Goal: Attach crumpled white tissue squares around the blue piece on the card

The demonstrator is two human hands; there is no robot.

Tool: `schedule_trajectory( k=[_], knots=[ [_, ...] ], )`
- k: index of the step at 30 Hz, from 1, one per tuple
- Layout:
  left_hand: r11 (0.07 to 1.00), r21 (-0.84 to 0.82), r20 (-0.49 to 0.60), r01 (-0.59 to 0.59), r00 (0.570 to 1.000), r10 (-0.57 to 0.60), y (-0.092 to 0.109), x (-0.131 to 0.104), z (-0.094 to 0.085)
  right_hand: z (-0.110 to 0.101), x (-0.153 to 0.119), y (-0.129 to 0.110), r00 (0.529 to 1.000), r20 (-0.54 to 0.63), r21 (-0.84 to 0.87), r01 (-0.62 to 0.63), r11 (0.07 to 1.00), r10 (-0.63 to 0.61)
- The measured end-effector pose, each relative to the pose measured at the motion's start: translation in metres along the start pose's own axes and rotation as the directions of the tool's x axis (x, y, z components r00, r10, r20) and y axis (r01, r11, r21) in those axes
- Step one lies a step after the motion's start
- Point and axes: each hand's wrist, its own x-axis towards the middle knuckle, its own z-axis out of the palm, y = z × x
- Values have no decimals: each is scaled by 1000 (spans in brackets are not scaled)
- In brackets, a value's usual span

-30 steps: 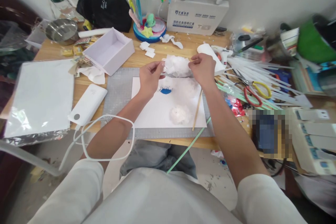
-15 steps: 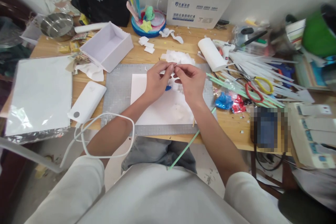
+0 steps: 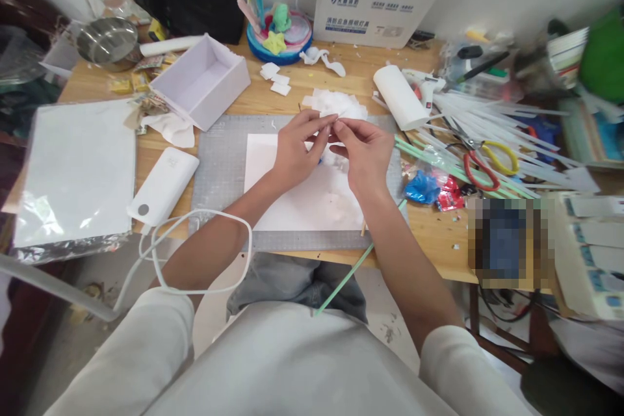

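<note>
My left hand (image 3: 301, 148) and my right hand (image 3: 368, 151) meet fingertip to fingertip above a white sheet of paper (image 3: 302, 208). Both are closed in a pinch at the same spot, and whatever sits between the fingers is too small to make out. The sheet lies on a grey cutting mat (image 3: 214, 156). A bit of blue (image 3: 320, 160) shows below the fingers, mostly hidden by my left hand. Just beyond my fingertips is a pile of crumpled white tissue (image 3: 336, 103).
On the left are a lilac open box (image 3: 234, 88), a white power bank (image 3: 166, 185) with its looped cable, and a plastic-wrapped pack (image 3: 78, 175). Rightward lie a white roll (image 3: 400, 97), scissors (image 3: 480, 169), pale strips (image 3: 478, 117) and a blue packet (image 3: 422, 187). A green strip (image 3: 348, 273) overhangs the front edge.
The whole view has shifted slightly. My hands stay pinched together, with their fingers slightly rearranged, and less of the blue bit shows beneath them.
</note>
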Motion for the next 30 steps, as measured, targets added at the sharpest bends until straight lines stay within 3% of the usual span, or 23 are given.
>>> schedule_trajectory(
  k=[7,12,16,25,30],
  knots=[
    [1000,0,7,-6,1000,6,0,-1,2,-2,2,2,1000,20,-26,0,1000,1],
    [980,-88,2,177,984,-177,6,0,3,-2,1,2,999,26,-8,19,1000,-19],
    [966,-124,16,226,974,-226,6,1,4,-2,-1,1,995,40,-49,94,994,-92],
    [991,-7,-14,137,990,-137,1,2,3,-4,-4,2,938,63,-385,337,859,-340],
    [993,22,-37,117,993,-117,4,3,1,-6,-3,5,920,59,-439,372,818,-387]
  ],
)
